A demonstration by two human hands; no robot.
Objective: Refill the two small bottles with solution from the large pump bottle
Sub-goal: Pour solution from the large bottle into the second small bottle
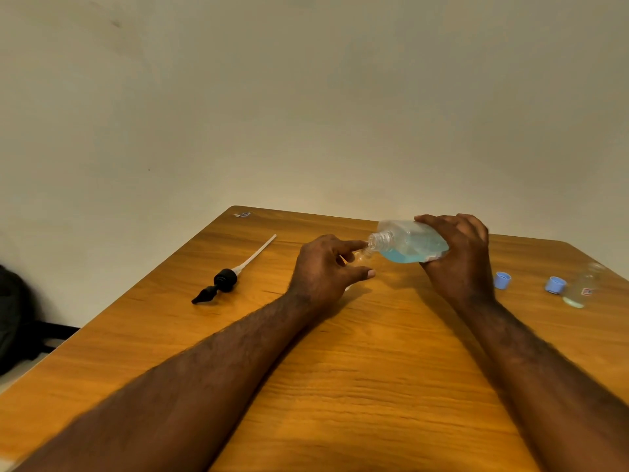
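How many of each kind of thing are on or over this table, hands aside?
Large bottle: 1
Small bottles: 2, one mostly hidden by the left hand, one standing at the right
Blue caps: 2
Pump head with tube: 1
Total: 6

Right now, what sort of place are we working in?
Likely a plain room or office, not a lab: a wooden table before a bare wall, a dark bag below at the left.
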